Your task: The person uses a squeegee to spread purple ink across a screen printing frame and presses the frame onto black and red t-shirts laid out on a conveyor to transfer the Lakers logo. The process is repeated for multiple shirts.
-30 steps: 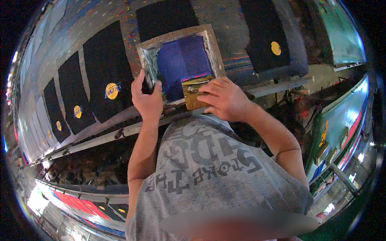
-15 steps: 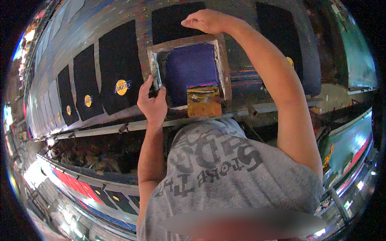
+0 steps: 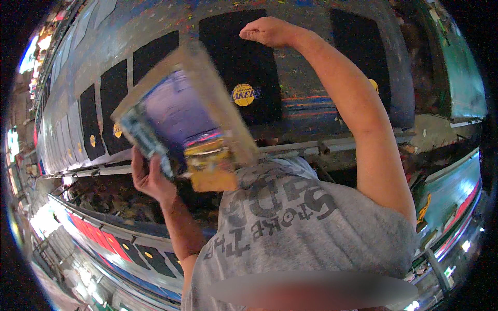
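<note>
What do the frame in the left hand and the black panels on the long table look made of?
Frame: probably bare wood, tan and matte, with purple-stained mesh stretched inside; blur leaves this open. Black panels: seemingly fabric, flat, matte black, carrying a round yellow print. The left hand grips the frame's edge.

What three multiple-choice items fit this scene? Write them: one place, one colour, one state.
1. The right hand is: A over a black fabric panel; B in a pocket; C at the waist.
2. The panel's round emblem is: A red; B yellow; C green.
3. The printing frame is: A flat on a table; B held up tilted; C on the floor.
A: the fist hangs above the panel. B: the emblem shows yellow. B: the left hand grips its edge in the air.
</note>
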Available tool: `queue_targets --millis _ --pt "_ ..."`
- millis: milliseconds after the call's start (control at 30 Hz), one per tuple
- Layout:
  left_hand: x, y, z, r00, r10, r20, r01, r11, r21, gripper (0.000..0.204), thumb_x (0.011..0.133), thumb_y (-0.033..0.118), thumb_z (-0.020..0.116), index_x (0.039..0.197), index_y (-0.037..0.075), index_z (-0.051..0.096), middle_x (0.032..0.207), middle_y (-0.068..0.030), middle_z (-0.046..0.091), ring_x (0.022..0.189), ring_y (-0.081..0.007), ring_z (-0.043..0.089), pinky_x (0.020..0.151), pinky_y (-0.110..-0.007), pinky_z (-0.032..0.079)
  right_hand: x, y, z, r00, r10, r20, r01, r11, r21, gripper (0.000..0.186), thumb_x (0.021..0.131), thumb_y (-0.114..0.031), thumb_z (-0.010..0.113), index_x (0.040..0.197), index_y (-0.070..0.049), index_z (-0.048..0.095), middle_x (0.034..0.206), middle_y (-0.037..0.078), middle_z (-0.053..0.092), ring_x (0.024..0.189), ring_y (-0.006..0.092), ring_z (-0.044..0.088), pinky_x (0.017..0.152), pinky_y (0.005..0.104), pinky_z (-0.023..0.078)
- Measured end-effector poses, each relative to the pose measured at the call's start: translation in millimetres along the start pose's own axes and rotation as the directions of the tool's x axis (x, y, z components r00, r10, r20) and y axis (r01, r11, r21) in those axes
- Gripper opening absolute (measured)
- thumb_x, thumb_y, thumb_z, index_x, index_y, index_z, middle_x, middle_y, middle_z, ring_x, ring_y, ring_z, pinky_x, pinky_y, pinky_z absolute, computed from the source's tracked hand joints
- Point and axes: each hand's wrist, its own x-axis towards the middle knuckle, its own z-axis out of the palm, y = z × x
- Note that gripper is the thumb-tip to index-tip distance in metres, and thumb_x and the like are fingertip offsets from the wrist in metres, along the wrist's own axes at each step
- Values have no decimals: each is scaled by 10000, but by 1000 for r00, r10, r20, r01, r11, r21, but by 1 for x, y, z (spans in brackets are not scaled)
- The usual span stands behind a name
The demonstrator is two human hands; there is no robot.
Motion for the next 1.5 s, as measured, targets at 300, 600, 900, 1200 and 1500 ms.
queue_targets --millis 300,600,900,1200,1500 --pt "28 -2 -117 978 -8 -210 -17 993 -118 644 860 -36 759 1493 -68 647 1425 -190 719 1255 -323 707 1107 -477 575 -76 -15 -9 938 -21 -346 106 968 228 490 1207 -382 488 1384 -16 762 1314 154 801 1289 278 730 1137 424 548" --pt "51 -65 -131 979 -93 -182 42 963 -268 620 893 -59 747 1502 -92 639 1401 -185 733 1226 -283 714 1093 -423 563 -237 -90 -30 666 227 -710 -160 974 161 337 1150 -268 599 1189 -40 843 1163 107 843 1087 212 787 1003 357 594" --pt "54 -72 -99 990 -86 -111 50 956 -290 572 921 -70 749 1485 -86 652 1411 -180 725 1231 -264 709 1104 -409 554 -337 -112 -14 322 186 -928 -515 857 -6 56 956 -88 841 1001 -56 831 1006 88 828 913 193 783 877 329 614" --pt "27 -39 -69 992 29 -121 -57 971 -234 606 876 -38 769 1472 -76 672 1441 -165 712 1276 -284 684 1124 -445 538 -346 -50 -43 621 -86 -779 -517 703 -489 522 1084 -265 689 1569 -89 607 1588 173 624 1481 385 569 1218 501 460" --pt "-69 18 22 969 99 -228 -110 993 -37 632 857 9 792 1468 -89 666 1453 -184 698 1261 -303 683 1084 -460 568 -297 63 -53 877 -101 -469 -236 761 -604 831 1091 -609 577 1718 -92 400 1791 172 358 1643 446 323 1318 595 285"
